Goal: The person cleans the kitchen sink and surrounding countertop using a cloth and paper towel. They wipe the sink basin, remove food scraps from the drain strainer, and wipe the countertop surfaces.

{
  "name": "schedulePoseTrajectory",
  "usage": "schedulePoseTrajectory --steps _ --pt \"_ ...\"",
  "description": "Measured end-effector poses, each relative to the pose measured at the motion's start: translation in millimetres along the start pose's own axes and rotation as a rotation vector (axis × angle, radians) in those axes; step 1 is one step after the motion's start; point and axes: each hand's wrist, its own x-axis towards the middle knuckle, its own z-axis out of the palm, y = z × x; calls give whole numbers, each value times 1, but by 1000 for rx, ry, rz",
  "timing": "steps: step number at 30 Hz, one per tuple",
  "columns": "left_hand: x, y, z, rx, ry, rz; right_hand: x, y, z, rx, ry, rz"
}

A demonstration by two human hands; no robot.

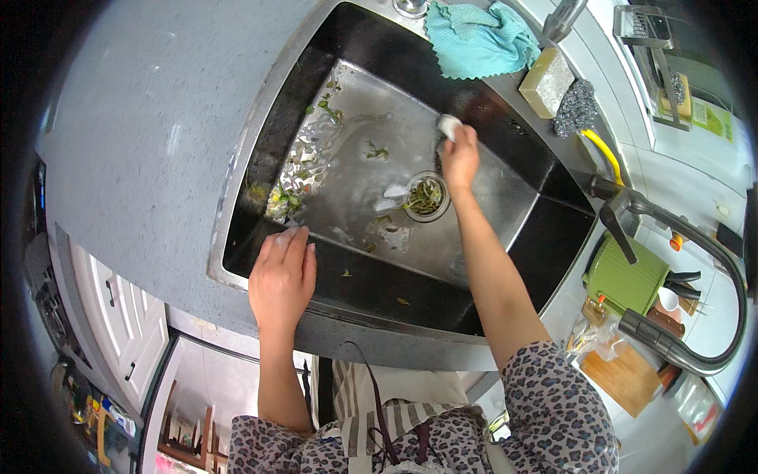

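In front of me is a stainless steel sink (367, 118) with dark side walls and a wet floor. My right hand (461, 155) reaches to the far right part of the floor and grips a small white sponge-like piece (449, 125) near the wall. Fingers pointing away from me, my left hand (283, 275) is over the near left corner; its palm side is hidden. Just beyond it lie green and yellow plant scraps (286, 200). Wet leaves fill the drain strainer (426, 197), and two whitish pieces (388, 202) show beside it.
A turquoise cloth (482, 38), a soap block (546, 83) and a steel wool scourer (575, 108) sit along the back rim. The black faucet (616, 207) curves at the right, near a green knife holder (625, 274) and a wooden cutting board (625, 379). Grey countertop (148, 148) extends left.
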Motion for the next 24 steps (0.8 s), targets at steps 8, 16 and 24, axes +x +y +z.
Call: schedulePoseTrajectory --steps 8,16,24 --pt "2 1 3 27 11 8 30 -65 21 109 -523 -689" --pt "-1 1 3 10 38 5 -25 26 -75 220 -381 -245" --pt "-2 -1 2 -40 14 -29 -68 179 -121 -311 81 513"
